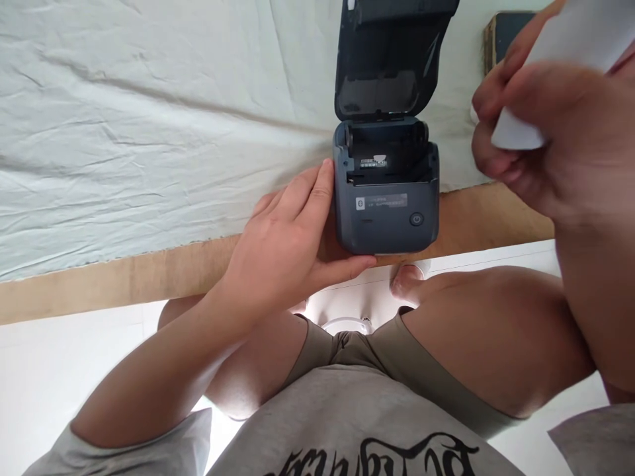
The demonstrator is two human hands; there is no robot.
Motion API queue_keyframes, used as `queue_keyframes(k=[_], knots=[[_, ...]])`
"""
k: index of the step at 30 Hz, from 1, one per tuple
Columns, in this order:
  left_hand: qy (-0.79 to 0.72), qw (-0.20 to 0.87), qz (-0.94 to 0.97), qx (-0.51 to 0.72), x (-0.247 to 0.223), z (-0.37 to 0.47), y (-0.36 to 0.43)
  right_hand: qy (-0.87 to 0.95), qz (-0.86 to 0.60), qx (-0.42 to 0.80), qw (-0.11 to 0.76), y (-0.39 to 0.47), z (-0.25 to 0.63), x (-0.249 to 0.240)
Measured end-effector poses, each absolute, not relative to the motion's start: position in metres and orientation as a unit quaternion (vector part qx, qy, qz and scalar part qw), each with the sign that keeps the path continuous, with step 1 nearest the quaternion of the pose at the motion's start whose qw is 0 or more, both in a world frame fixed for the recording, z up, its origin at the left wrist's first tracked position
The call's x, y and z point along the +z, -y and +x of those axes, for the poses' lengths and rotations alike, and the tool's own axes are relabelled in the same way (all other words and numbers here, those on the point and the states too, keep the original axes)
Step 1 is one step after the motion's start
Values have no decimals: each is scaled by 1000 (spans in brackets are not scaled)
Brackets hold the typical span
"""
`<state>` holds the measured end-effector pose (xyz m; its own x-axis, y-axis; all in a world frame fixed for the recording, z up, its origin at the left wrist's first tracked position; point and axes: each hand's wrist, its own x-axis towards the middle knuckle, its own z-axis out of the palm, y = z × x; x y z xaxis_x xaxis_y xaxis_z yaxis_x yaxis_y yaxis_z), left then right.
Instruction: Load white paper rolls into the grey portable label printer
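Observation:
A dark blue-grey label printer (pixel 387 215) sits at the table's front edge with its lid (pixel 389 59) raised and its paper bay bare. My left hand (pixel 285 231) grips the printer, its fingers along the left side and its thumb across the front edge. Up at the right, my right hand (pixel 565 119) is closed round a white piece of paper (pixel 583 36), whose lower tip pokes out between the fingers. Motion blurs this hand, and the paper's far end runs out of view.
A pale green cloth (pixel 173 119) covers the table, with a bare wooden edge (pixel 163 271) along the front. Behind my right hand lies a dark-topped box-like object (pixel 508 39), partly hidden. My legs are below the edge, above a white floor (pixel 64 370).

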<state>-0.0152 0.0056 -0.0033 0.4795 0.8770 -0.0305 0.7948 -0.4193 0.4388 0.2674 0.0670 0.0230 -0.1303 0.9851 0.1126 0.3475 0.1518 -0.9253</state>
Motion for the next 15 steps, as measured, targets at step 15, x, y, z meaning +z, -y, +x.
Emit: queue_keyframes(k=[15], knots=[[-513,190,832,86,-3,-13,-5,769,-580,111,246,-56,287,4]])
